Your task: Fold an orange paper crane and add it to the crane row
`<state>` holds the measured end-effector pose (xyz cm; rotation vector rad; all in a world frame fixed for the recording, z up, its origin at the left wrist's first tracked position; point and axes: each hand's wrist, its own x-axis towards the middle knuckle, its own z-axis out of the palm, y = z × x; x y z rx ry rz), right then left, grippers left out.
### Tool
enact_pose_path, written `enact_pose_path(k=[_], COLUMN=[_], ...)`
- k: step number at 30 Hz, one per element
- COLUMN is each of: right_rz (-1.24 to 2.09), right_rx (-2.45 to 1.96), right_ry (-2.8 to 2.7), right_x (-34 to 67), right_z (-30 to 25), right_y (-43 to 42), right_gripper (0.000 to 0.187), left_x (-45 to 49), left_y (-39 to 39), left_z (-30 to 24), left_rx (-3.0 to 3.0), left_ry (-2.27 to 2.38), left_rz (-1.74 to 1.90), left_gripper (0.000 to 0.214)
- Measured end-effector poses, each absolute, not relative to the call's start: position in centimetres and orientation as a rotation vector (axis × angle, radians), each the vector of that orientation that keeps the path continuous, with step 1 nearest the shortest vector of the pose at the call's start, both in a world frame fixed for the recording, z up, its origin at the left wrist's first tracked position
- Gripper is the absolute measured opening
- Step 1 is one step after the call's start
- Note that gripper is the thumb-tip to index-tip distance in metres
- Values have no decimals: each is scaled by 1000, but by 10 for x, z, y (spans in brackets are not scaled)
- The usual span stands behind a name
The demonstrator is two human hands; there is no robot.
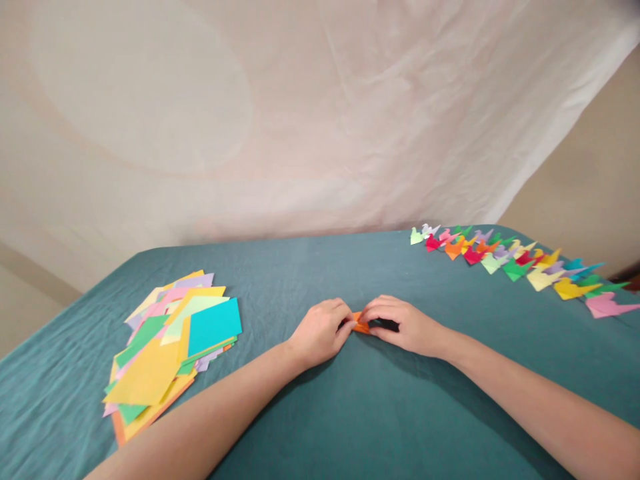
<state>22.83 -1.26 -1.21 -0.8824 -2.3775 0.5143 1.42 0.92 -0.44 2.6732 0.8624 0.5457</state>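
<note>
A small piece of folded orange paper [361,323] is between my two hands, low over the middle of the table. My left hand [324,331] pinches its left side with thumb and fingers. On the other side, my right hand [403,323] grips it between thumb and fingertips, with a gap showing behind the fingers. Much of the paper is hidden by the fingers, so its exact folded shape cannot be made out.
A loose pile of coloured paper sheets [150,373], with a blue sheet [215,327] on top, lies on the left. Several folded paper cranes [543,278] stand in rows at the right back. A teal cloth [320,427] covers the table; a pale sheet [300,120] hangs behind.
</note>
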Motion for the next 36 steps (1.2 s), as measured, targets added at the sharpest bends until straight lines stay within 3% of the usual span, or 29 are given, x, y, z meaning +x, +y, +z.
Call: enact_pose_path(k=[9, 21, 27, 36], right_rz=[194, 22, 67, 97], right_rx=[-776, -830, -860, -848], right_ry=[-2625, -2671, -2672, -2652], right_x=[237, 235, 235, 235], right_z=[-14, -14, -16, -17], right_y=[-21, -29, -28, -28], right_gripper=[38, 43, 40, 41], left_x=[15, 14, 9, 5], left_y=[10, 4, -24, -48], left_z=[-4, -2, 11, 2], left_rx=[2668, 2708, 2972, 2983], left_ry=[878, 883, 880, 991], left_rz=[563, 606, 303, 17], left_gripper=[13, 16, 27, 65])
